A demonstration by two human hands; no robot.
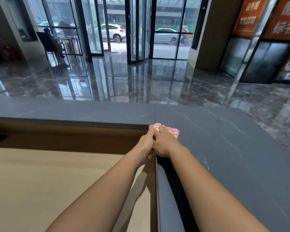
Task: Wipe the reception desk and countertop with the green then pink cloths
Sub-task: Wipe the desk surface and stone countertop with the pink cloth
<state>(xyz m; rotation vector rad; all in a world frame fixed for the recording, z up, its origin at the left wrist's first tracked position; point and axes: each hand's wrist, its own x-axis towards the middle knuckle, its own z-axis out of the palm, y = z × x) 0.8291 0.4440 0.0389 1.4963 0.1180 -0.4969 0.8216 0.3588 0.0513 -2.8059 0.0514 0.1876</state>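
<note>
Two bare forearms reach into view from the bottom edge, one on each side. No sleeve covers either arm as far as the frame shows; both are uncovered from the lower edge up to the wrists. The left hand point(146, 144) and the right hand point(164, 144) are also bare, without gloves. Neither wrist carries a watch, band or bracelet, and no ring shows on the fingers that can be seen. The arms look slender and smooth, with no marks or tattoos visible. Nothing of the person's clothing appears anywhere in view.
</note>
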